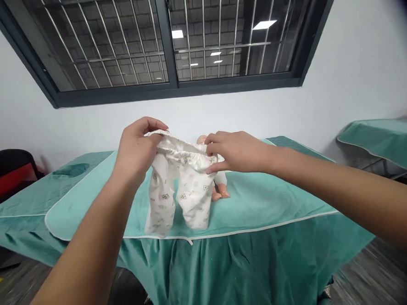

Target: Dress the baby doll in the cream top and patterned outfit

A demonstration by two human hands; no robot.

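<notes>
A pair of white baby pants (194, 190) with small printed figures hangs between my hands, its waistband stretched and its two legs dangling. My left hand (139, 145) pinches the waistband at the left end. At the right end, my right hand (236, 151) grips the waistband between thumb and fingers. Behind the pants lies a baby doll (223, 191) on the light green mat, its feet toward me. Most of the doll is hidden by the pants and my right hand.
A light green padded mat (262, 204) with white piping covers the table, over a darker green cloth (224, 271). A barred window (177, 92) is in the wall behind. At the left stands a black and red chair (10, 180); at the right, another green-covered table (388, 136).
</notes>
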